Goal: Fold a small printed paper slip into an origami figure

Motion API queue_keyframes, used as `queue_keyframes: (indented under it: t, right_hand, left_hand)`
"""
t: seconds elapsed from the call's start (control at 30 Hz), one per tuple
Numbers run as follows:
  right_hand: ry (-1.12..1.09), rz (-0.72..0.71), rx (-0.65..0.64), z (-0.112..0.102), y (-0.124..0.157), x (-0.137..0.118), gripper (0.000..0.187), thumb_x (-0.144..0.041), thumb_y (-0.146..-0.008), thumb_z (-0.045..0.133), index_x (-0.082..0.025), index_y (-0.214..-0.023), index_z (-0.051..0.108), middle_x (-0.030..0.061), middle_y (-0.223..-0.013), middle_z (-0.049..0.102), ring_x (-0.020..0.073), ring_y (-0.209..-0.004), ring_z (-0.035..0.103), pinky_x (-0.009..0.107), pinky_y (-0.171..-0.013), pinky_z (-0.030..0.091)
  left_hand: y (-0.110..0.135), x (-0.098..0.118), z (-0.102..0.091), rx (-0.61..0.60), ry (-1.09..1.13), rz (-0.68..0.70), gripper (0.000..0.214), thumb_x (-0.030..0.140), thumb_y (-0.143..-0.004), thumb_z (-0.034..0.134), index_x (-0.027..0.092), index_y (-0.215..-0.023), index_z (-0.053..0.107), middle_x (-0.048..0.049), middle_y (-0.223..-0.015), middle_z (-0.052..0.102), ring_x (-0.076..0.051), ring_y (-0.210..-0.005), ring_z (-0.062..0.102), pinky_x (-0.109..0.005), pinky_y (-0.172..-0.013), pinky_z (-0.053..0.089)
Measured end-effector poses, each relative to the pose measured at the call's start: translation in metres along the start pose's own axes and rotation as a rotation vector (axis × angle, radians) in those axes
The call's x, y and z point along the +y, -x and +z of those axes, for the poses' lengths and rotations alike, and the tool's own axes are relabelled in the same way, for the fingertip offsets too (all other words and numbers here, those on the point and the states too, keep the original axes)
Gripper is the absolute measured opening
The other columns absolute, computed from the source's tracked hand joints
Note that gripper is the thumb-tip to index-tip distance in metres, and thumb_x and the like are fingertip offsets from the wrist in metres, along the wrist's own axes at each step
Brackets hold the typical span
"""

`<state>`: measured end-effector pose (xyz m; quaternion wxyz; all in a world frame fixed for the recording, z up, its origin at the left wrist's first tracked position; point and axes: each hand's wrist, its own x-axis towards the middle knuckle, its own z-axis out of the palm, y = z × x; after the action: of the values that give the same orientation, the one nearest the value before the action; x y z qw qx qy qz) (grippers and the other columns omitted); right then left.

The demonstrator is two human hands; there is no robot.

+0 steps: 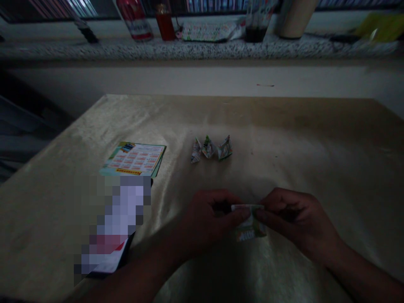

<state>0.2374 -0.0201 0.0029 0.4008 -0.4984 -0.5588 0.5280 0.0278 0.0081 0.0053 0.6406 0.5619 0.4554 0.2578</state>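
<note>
Two hands meet low over a gold tablecloth [299,147], fingertips [243,215] closed from either side on a small printed paper [251,229]. The left hand [208,221] and the right hand [298,219] each pinch its upper edge, apparently to keep a fold pressed flat; whether its lower part touches the cloth cannot be told. Just beyond the fingers, three folded paper shapes [211,148] stand in a tight row, seemingly set clear of the working spot. Farther out, left of the fingers, lies a stack of printed leaflets [134,160], with a blurred-out object [113,223] nearer the left forearm. Well beyond, a stone ledge [202,49] holds a red can [135,21] and a red bottle [165,23].
</note>
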Motion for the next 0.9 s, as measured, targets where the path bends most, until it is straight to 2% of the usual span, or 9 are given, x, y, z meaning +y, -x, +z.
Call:
queue_keyframes:
  t: [0.2, 0.3, 0.5, 0.7, 0.83, 0.9]
  right_hand:
    - [0.104, -0.079, -0.024, 0.0009, 0.0015, -0.0038, 0.016, -0.03, -0.087, 0.076, -0.018, -0.077, 0.077, 0.002, -0.061, 0.071, 0.0116, -0.051, 0.063, 0.02, -0.045, 0.049]
    - [0.089, -0.131, -0.002, 0.0013, 0.0032, -0.0033, 0.014, -0.027, -0.085, 0.078, -0.018, -0.074, 0.078, 0.0019, -0.059, 0.072, 0.012, -0.049, 0.065, 0.019, -0.044, 0.049]
    - [0.049, -0.136, 0.006, 0.0009, 0.0016, -0.0017, 0.012, -0.023, -0.084, 0.077, -0.018, -0.073, 0.077, 0.0011, -0.059, 0.072, 0.0114, -0.05, 0.065, 0.019, -0.045, 0.05]
    - [0.081, -0.233, -0.045, 0.0015, 0.0023, -0.0042, 0.008, -0.015, -0.083, 0.076, -0.018, -0.077, 0.078, -0.0004, -0.058, 0.072, 0.0101, -0.049, 0.063, 0.018, -0.045, 0.047]
    - [0.12, -0.241, -0.032, 0.0017, 0.0036, -0.001, 0.009, -0.016, -0.084, 0.076, -0.018, -0.075, 0.076, -0.0004, -0.058, 0.071, 0.0101, -0.048, 0.062, 0.019, -0.044, 0.046]
    - [0.151, -0.254, -0.046, 0.0024, 0.0037, -0.0004, 0.009, -0.015, -0.085, 0.074, -0.018, -0.077, 0.077, -0.0004, -0.058, 0.071, 0.0096, -0.047, 0.061, 0.018, -0.043, 0.044]
  left_hand:
    - [0.0027, 0.0016, -0.0013, -0.013, -0.062, 0.031, 0.018, 0.033, -0.083, 0.076, 0.016, -0.081, 0.082, -0.0032, -0.068, 0.075, -0.013, -0.06, 0.065, -0.021, -0.055, 0.046]
    - [0.0041, 0.0027, -0.0015, -0.019, -0.084, 0.098, 0.015, 0.03, -0.084, 0.076, 0.017, -0.082, 0.083, -0.0025, -0.066, 0.075, -0.012, -0.058, 0.064, -0.02, -0.054, 0.046]
    - [0.0039, 0.002, 0.0005, 0.028, -0.088, 0.152, 0.013, 0.027, -0.086, 0.075, 0.018, -0.087, 0.083, -0.0032, -0.072, 0.078, -0.014, -0.064, 0.068, -0.02, -0.058, 0.05]
    - [0.0082, 0.0032, 0.0003, 0.046, -0.196, 0.329, 0.008, 0.018, -0.085, 0.075, 0.018, -0.083, 0.082, -0.0011, -0.07, 0.079, -0.011, -0.061, 0.069, -0.017, -0.058, 0.049]
    - [0.0066, 0.0015, 0.001, 0.073, -0.186, 0.304, 0.006, 0.02, -0.084, 0.077, 0.019, -0.085, 0.083, -0.0014, -0.071, 0.08, -0.012, -0.062, 0.071, -0.017, -0.058, 0.05]
    - [0.0058, 0.0019, 0.0005, 0.045, -0.199, 0.274, 0.007, 0.023, -0.083, 0.079, 0.019, -0.086, 0.083, -0.0018, -0.073, 0.08, -0.013, -0.064, 0.072, -0.018, -0.059, 0.051]
